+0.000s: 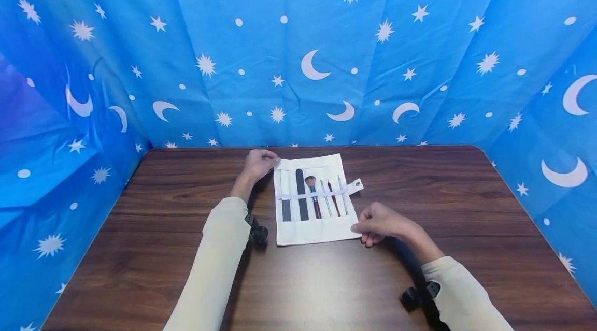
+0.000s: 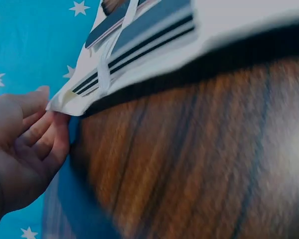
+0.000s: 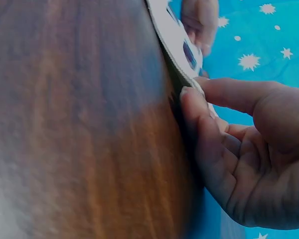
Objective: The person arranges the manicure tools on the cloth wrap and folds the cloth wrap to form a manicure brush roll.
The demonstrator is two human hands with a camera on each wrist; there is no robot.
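Note:
A white cloth tool roll (image 1: 312, 232) lies unfolded toward the far side of the table, with a snap tab (image 1: 356, 185) sticking out on its right. An elastic band across it holds two dark flat strips, maybe nail files (image 1: 302, 193), a soft-headed brush (image 1: 313, 197) and several thin tools (image 1: 333, 199). My left hand (image 1: 259, 165) pinches the roll's far left corner, which looks lifted in the left wrist view. At the near right corner, my right hand (image 1: 379, 222) pinches the cloth edge between thumb and fingers.
The brown wood-grain table (image 1: 322, 289) has its far edge close behind the roll. Blue cloth (image 1: 261, 61) with white moons and stars hangs around the back and sides. Dark wrist cameras (image 1: 258, 230) are strapped at both sleeves.

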